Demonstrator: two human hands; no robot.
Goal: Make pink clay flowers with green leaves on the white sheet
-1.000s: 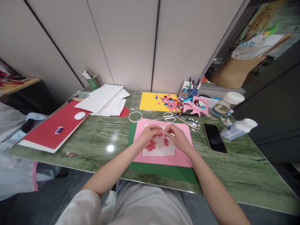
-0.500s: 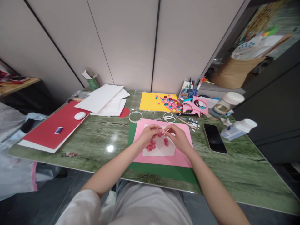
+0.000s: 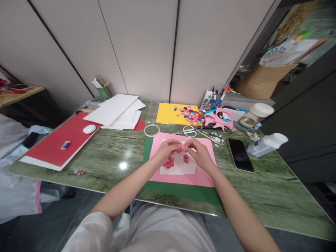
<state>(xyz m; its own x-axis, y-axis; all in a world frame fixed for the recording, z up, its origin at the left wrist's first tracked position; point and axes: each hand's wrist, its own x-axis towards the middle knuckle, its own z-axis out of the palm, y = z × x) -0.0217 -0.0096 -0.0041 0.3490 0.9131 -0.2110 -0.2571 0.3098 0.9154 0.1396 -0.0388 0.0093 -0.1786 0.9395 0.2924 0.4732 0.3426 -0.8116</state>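
Observation:
My left hand [image 3: 167, 149] and my right hand [image 3: 198, 151] meet over a white paper square [image 3: 178, 170], fingertips closed around a small pink paper rosette [image 3: 182, 148]. Which fingers bear it is hard to make out at this size. A cluster of darker pink rosettes [image 3: 169, 162] lies on the left part of the square, partly beneath my left hand. Two more rosettes [image 3: 186, 159] sit to the right, close to my right fingers. Under the square is a pink sheet [image 3: 181, 179], itself on a green sheet [image 3: 181, 190].
Behind the hands are white-handled scissors [image 3: 189, 131], a tape roll [image 3: 152, 131] and a yellow sheet [image 3: 165, 113] with many coloured pieces. A phone [image 3: 240, 155] and bottles [image 3: 267, 144] stand right. Left are white papers [image 3: 112, 108] and a red sheet [image 3: 55, 147]. Someone's clothing [image 3: 18, 199] shows at far left.
Both hands stay in place around the pink rosette, with only a slight shift at the fingertips. The clothing at the far left has moved slightly.

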